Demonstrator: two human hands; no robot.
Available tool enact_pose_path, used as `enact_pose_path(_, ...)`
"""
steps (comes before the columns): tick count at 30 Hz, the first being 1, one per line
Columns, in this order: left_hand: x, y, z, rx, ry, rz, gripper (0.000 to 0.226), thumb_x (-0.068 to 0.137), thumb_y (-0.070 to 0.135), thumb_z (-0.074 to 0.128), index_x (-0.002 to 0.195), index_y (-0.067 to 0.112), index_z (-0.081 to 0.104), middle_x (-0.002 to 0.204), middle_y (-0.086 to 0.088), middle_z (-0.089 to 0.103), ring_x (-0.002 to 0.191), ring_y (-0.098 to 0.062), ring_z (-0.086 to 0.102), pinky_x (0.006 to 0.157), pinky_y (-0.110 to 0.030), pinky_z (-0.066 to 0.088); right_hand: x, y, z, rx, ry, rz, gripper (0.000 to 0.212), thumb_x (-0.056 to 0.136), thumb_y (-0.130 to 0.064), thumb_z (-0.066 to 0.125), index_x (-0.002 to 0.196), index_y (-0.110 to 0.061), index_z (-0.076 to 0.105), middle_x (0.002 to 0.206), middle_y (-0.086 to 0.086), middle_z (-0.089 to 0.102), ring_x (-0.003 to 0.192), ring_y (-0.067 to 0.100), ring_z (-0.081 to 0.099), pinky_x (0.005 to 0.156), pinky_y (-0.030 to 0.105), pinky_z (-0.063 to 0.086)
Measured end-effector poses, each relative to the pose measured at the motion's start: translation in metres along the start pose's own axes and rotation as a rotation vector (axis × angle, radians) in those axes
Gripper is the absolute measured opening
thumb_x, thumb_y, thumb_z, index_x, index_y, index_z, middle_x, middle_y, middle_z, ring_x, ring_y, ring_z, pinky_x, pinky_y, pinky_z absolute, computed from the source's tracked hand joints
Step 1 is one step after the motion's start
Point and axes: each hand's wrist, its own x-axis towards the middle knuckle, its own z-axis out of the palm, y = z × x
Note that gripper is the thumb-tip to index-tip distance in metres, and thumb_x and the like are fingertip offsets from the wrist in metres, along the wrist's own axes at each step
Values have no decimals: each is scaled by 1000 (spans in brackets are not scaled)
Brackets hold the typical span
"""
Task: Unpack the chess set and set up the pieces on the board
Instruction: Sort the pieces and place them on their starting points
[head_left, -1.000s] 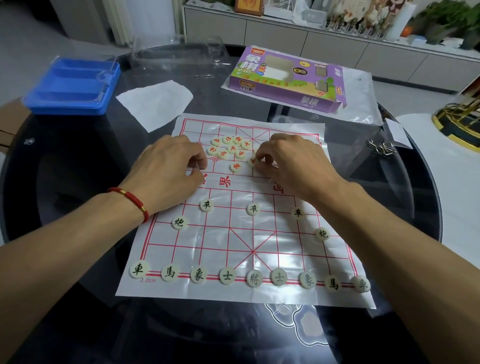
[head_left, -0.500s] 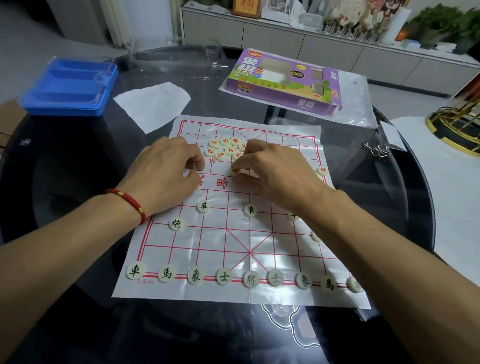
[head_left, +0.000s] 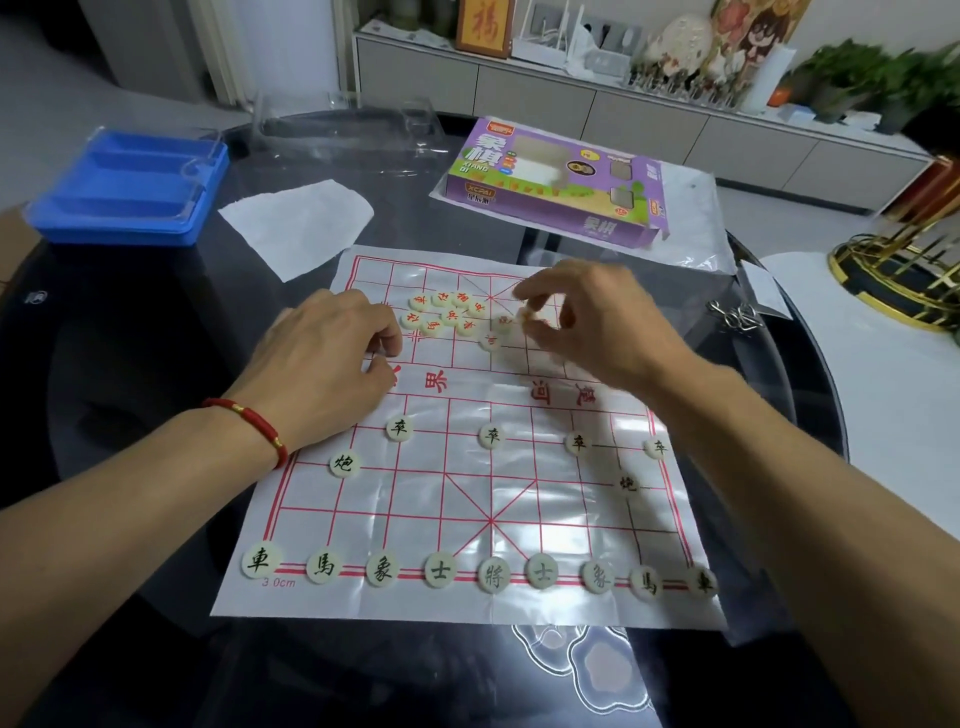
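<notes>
A plastic-sheet xiangqi board (head_left: 467, 499) with red lines lies on the dark glass table. Black-lettered round pieces (head_left: 491, 574) stand in place along the near rows. A cluster of red-lettered pieces (head_left: 441, 314) sits loose on the far half. My left hand (head_left: 332, 364) rests on the board's left side just left of that cluster, fingers curled under; what it holds is hidden. My right hand (head_left: 597, 322) hovers over the far right part and pinches a red-lettered piece (head_left: 524, 313) at its fingertips. Two more red pieces (head_left: 491, 340) lie just below it.
A purple chess box (head_left: 561, 182) lies behind the board. A blue tray (head_left: 130, 187) under a clear lid stands at the far left, with a clear plastic insert (head_left: 348, 122) behind and a white paper (head_left: 301, 223) beside. Metal ring puzzles (head_left: 735, 314) lie at the right.
My right hand has lifted from the middle of the board and moved right and back, a red piece now pinched in its fingers. The left hand has barely moved.
</notes>
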Motion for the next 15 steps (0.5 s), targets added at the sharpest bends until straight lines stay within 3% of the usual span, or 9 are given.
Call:
enact_pose_path(5,1,1,0,-4,-19,-5,13,89,30,68,100,34,62,99,12,57,96,-12,51,92,-45,53,19,46,-3,13,39,164,30,92,-8,70,121,-14,73,119,4,73,90,12,65,82,30,56)
enact_pose_path(9,2,1,-1,-9,-26,-20,14,89,30,67,102,33,63,100,11,58,96,-12,50,91,-42,52,30,58,8,23,-63,171,31,91,-10,72,121,-16,73,119,2,72,92,14,65,84,36,58)
enact_pose_path(15,2,3,-2,0,-39,-36,16,90,29,68,105,31,62,104,9,59,98,-13,50,93,-41,52,32,67,8,22,-62,167,42,89,-8,74,129,-18,68,122,1,70,92,19,68,85,41,59)
